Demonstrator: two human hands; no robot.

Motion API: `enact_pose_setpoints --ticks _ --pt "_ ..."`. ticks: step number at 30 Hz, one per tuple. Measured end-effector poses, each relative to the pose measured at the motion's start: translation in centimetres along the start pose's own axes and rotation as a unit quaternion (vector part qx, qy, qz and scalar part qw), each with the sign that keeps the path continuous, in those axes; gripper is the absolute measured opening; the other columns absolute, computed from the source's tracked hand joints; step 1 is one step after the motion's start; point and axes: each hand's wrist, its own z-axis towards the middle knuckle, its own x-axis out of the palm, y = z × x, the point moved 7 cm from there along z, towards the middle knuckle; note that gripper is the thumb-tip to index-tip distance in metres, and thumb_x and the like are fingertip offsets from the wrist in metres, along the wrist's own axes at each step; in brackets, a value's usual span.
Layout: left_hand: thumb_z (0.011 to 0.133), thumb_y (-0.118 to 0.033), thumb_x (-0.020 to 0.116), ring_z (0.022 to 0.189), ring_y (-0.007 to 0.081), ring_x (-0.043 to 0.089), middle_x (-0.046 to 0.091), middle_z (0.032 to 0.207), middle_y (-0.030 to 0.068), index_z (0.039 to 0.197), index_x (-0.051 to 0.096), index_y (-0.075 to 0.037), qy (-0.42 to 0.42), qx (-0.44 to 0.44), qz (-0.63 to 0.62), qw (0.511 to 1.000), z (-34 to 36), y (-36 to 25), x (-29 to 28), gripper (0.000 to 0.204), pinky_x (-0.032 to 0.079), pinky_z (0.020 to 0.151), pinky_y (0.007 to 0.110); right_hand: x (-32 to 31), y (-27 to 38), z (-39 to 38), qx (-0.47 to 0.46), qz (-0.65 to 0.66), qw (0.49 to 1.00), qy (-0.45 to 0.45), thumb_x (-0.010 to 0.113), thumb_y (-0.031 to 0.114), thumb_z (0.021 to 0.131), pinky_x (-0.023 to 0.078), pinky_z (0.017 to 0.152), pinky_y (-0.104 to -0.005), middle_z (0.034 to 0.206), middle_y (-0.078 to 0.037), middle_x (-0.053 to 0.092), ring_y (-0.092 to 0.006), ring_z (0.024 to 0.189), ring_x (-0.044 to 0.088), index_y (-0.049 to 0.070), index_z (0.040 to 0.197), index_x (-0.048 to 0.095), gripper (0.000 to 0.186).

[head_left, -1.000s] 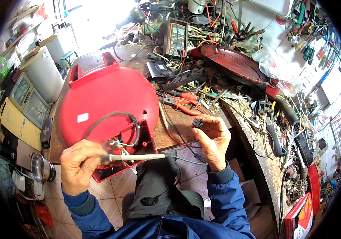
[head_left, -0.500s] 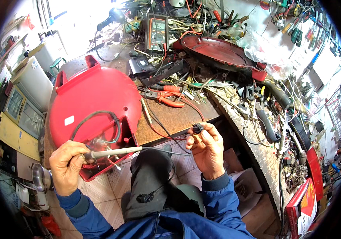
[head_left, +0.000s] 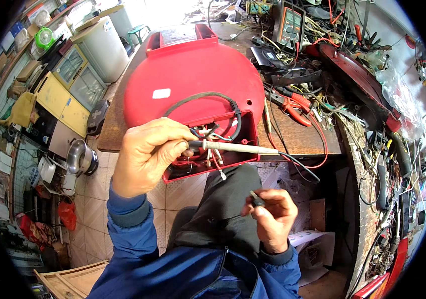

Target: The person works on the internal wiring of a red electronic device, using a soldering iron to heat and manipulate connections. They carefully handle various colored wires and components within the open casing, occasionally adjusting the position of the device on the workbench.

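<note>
My left hand (head_left: 148,154) pinches the dark end of a soldering iron (head_left: 240,147) with a pale handle; a dark cord leaves the handle's far end. Lower right, over my lap, my right hand (head_left: 275,214) holds a small black plug (head_left: 257,200) between thumb and fingers. A large round red appliance housing (head_left: 198,74) lies on the bench beyond my left hand. Its open box-like compartment (head_left: 250,134) faces me, with loose wires and connectors (head_left: 213,154) inside. A thick black cable (head_left: 193,97) loops over it.
Red-handled pliers (head_left: 295,112) lie on the wooden bench (head_left: 300,139), right of the housing. Behind them stand a multimeter (head_left: 291,25) and tangled wires. A dark red round pan-like part (head_left: 352,74) leans at the right. Left stand a metal pot (head_left: 78,154) and yellow cabinet (head_left: 56,99).
My view has turned left, so the bench appears farther right. My left hand has lifted the soldering iron over the compartment; my right hand has dropped nearer my lap with the plug.
</note>
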Motion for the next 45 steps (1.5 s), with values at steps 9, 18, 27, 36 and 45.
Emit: enact_pose_setpoints --ticks 9,18,27,36,45 --pt "0.095 -0.004 0.070 0.088 0.0251 0.072 0.074 0.096 0.0157 0.104 0.074 0.005 0.026 0.039 0.050 0.998 0.2 -1.2 0.6 0.013 0.057 0.079 0.034 2.7 -1.8 3.5 -0.008 0.040 0.999 -0.016 0.070 -0.003 0.094 0.062 0.075 -0.0408 0.103 -0.019 0.075 -0.0267 0.082 0.074 -0.002 0.115 0.062 0.023" --pt "0.092 -0.002 0.073 0.084 0.0266 0.072 0.074 0.092 0.0149 0.102 0.075 0.003 0.044 0.057 0.087 0.994 0.3 -1.4 1.7 0.012 0.057 0.077 0.035 3.4 -2.0 3.9 -0.021 0.008 0.999 -0.046 0.070 -0.004 0.094 0.062 0.074 -0.0377 0.100 -0.016 0.074 -0.0245 0.080 0.074 -0.003 0.116 0.063 0.023" --pt "0.094 -0.002 0.071 0.080 0.0241 0.072 0.074 0.090 0.0156 0.103 0.074 0.004 0.037 0.053 0.083 0.994 0.3 -1.5 1.5 0.012 0.057 0.072 0.033 4.1 -1.5 4.0 -0.061 -0.013 0.997 -0.049 0.071 -0.007 0.094 0.063 0.074 -0.0368 0.098 -0.016 0.074 -0.0247 0.080 0.075 -0.007 0.115 0.063 0.023" --pt "0.095 -0.003 0.071 0.079 0.0229 0.072 0.074 0.090 0.0153 0.103 0.074 0.005 0.040 0.049 0.077 0.995 0.2 -1.3 1.4 0.012 0.058 0.072 0.032 4.1 -1.4 4.3 -0.105 -0.045 0.992 -0.054 0.075 -0.006 0.093 0.063 0.073 -0.0334 0.097 -0.016 0.074 -0.0234 0.081 0.075 -0.008 0.114 0.064 0.024" --pt "0.094 -0.005 0.072 0.082 0.0257 0.072 0.074 0.091 0.0161 0.102 0.075 0.004 0.026 0.049 0.074 0.996 0.1 -1.2 1.3 0.013 0.057 0.076 0.034 3.0 -1.0 4.9 -0.093 -0.077 0.993 -0.002 0.077 -0.006 0.092 0.064 0.079 -0.0343 0.096 -0.013 0.074 -0.0211 0.087 0.075 -0.010 0.111 0.068 0.022"
